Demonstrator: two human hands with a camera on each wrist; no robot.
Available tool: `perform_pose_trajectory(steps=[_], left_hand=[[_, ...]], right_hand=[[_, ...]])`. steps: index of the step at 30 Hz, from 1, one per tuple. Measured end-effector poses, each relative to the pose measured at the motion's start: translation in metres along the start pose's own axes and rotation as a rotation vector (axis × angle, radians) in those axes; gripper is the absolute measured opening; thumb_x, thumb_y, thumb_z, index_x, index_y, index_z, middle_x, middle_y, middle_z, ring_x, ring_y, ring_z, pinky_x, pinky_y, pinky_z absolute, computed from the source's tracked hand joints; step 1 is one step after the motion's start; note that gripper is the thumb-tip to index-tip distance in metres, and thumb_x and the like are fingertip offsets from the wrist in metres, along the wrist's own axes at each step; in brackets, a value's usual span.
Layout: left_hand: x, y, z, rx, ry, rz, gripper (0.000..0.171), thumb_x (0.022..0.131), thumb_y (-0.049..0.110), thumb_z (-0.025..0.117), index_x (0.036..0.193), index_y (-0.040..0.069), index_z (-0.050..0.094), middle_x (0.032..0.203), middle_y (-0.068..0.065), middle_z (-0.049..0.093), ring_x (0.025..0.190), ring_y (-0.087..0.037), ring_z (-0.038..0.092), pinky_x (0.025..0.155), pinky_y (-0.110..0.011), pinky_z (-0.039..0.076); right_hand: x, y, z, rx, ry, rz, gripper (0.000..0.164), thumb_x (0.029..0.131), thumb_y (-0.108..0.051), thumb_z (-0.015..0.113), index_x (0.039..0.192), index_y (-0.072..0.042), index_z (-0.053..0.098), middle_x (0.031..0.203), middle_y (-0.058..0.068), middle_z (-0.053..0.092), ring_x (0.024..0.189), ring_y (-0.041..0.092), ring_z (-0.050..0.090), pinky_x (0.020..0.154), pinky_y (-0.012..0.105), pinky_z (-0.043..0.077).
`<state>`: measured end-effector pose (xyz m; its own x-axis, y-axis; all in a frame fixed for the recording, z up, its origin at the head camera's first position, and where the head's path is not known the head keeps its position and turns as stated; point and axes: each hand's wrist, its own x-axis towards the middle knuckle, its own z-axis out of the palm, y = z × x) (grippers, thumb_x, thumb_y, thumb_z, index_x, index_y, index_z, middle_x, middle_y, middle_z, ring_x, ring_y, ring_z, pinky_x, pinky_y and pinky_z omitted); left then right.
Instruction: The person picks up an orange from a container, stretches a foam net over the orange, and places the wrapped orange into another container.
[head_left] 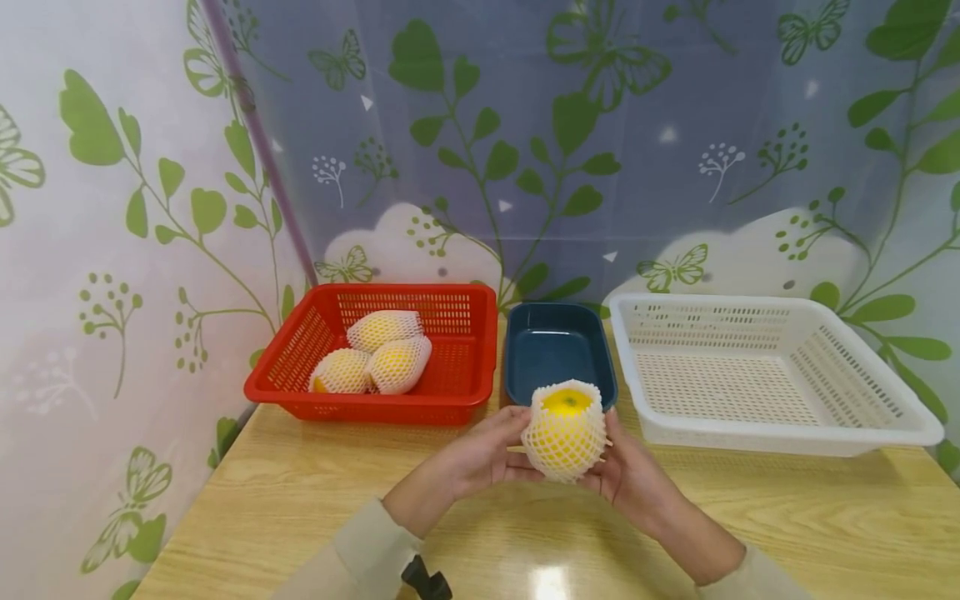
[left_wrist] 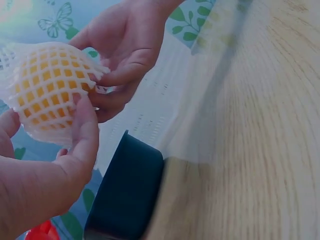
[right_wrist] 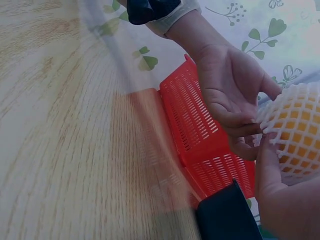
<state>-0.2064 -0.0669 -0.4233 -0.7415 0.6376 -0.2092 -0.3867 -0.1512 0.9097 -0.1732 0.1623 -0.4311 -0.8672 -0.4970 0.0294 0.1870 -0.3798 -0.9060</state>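
Observation:
A round yellow-orange fruit in a white foam net (head_left: 567, 437) is held up between both hands, above the table's front part. Its bare top with a greenish stem spot shows through the net's open end. My left hand (head_left: 487, 450) grips its left side, and my right hand (head_left: 630, 471) grips its right side. In the left wrist view, the left thumb and fingers (left_wrist: 82, 132) pinch the net from below, while the right hand (left_wrist: 125, 55) holds the other side. Fingers behind the fruit are partly hidden.
A red basket (head_left: 375, 408) at the left holds three netted fruits (head_left: 397, 362). Behind the hands stands a dark blue tray (head_left: 558, 354). To the right is a white basket (head_left: 787, 433). A patterned curtain hangs behind the wooden table (head_left: 315, 483).

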Motion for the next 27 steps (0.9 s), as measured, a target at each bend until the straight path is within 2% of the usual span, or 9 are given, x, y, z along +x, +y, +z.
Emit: perform_pose_trajectory(steps=[6, 10, 14, 16, 18, 20, 22, 24, 27], left_hand=[[0.002, -0.003, 0.001, 0.001, 0.040, -0.010, 0.035, 0.103, 0.032, 0.046, 0.129, 0.009, 0.039, 0.116, -0.008, 0.055, 0.092, -0.022, 0.065, 0.095, -0.045, 0.050], [0.004, -0.003, 0.001, 0.110, 0.095, 0.026, 0.044, 0.102, 0.037, 0.050, 0.134, 0.008, 0.039, 0.124, -0.012, 0.054, 0.099, -0.024, 0.064, 0.095, -0.047, 0.050], [0.007, -0.004, 0.000, 0.283, 0.155, 0.172, 0.049, 0.101, 0.033, 0.052, 0.141, 0.008, 0.038, 0.134, -0.015, 0.050, 0.114, -0.029, 0.058, 0.094, -0.045, 0.051], [0.009, -0.004, -0.001, 0.326, 0.161, 0.259, 0.048, 0.101, 0.027, 0.052, 0.143, 0.009, 0.039, 0.138, -0.016, 0.048, 0.121, -0.030, 0.054, 0.097, -0.043, 0.050], [0.009, -0.005, -0.001, 0.364, 0.160, 0.328, 0.046, 0.101, 0.023, 0.052, 0.144, 0.009, 0.040, 0.140, -0.015, 0.048, 0.124, -0.029, 0.053, 0.097, -0.040, 0.049], [0.008, -0.005, -0.001, 0.376, 0.135, 0.365, 0.046, 0.103, 0.024, 0.049, 0.144, 0.007, 0.041, 0.141, -0.015, 0.048, 0.124, -0.029, 0.053, 0.098, -0.038, 0.048], [0.006, -0.005, -0.001, 0.401, 0.121, 0.366, 0.051, 0.102, 0.033, 0.048, 0.145, 0.007, 0.040, 0.143, -0.014, 0.047, 0.123, -0.029, 0.055, 0.098, -0.037, 0.048], [0.004, -0.004, 0.000, 0.425, 0.100, 0.355, 0.063, 0.099, 0.043, 0.052, 0.148, 0.006, 0.036, 0.146, -0.014, 0.044, 0.125, -0.030, 0.053, 0.099, -0.038, 0.047], [0.003, -0.004, 0.002, 0.446, 0.064, 0.330, 0.080, 0.090, 0.048, 0.063, 0.150, 0.007, 0.029, 0.149, -0.014, 0.040, 0.128, -0.029, 0.050, 0.100, -0.038, 0.047]], right_hand=[[0.000, 0.000, -0.003, 0.003, -0.032, -0.008, 0.044, 0.104, -0.049, 0.017, 0.127, -0.029, 0.049, 0.118, -0.005, 0.060, 0.103, 0.010, 0.061, 0.086, 0.024, 0.053], [0.000, 0.001, -0.005, 0.016, -0.018, 0.010, 0.042, 0.105, -0.048, 0.019, 0.128, -0.028, 0.047, 0.118, -0.004, 0.060, 0.103, 0.011, 0.062, 0.088, 0.025, 0.053], [-0.002, 0.001, -0.006, 0.024, -0.012, 0.015, 0.042, 0.105, -0.048, 0.019, 0.128, -0.027, 0.047, 0.116, -0.003, 0.061, 0.103, 0.011, 0.062, 0.088, 0.025, 0.053], [-0.002, 0.001, -0.006, 0.031, -0.007, 0.014, 0.042, 0.105, -0.047, 0.020, 0.127, -0.026, 0.048, 0.114, -0.002, 0.060, 0.102, 0.011, 0.062, 0.087, 0.025, 0.053], [-0.002, 0.002, -0.006, 0.039, 0.006, 0.015, 0.041, 0.105, -0.047, 0.022, 0.125, -0.025, 0.050, 0.112, -0.002, 0.061, 0.099, 0.011, 0.061, 0.085, 0.023, 0.054], [-0.002, 0.002, -0.004, 0.055, 0.023, 0.015, 0.041, 0.105, -0.046, 0.023, 0.123, -0.024, 0.052, 0.111, -0.001, 0.060, 0.098, 0.011, 0.061, 0.085, 0.023, 0.054], [-0.001, 0.002, -0.002, 0.070, 0.060, 0.028, 0.041, 0.104, -0.047, 0.024, 0.122, -0.024, 0.053, 0.111, 0.000, 0.059, 0.098, 0.012, 0.060, 0.085, 0.023, 0.053], [0.000, 0.002, 0.001, 0.079, 0.098, 0.046, 0.041, 0.104, -0.049, 0.025, 0.125, -0.023, 0.049, 0.113, 0.001, 0.057, 0.099, 0.012, 0.060, 0.087, 0.024, 0.053], [0.002, 0.001, 0.004, 0.073, 0.143, 0.078, 0.044, 0.102, -0.053, 0.026, 0.129, -0.022, 0.041, 0.115, 0.004, 0.056, 0.101, 0.014, 0.062, 0.089, 0.026, 0.053]])
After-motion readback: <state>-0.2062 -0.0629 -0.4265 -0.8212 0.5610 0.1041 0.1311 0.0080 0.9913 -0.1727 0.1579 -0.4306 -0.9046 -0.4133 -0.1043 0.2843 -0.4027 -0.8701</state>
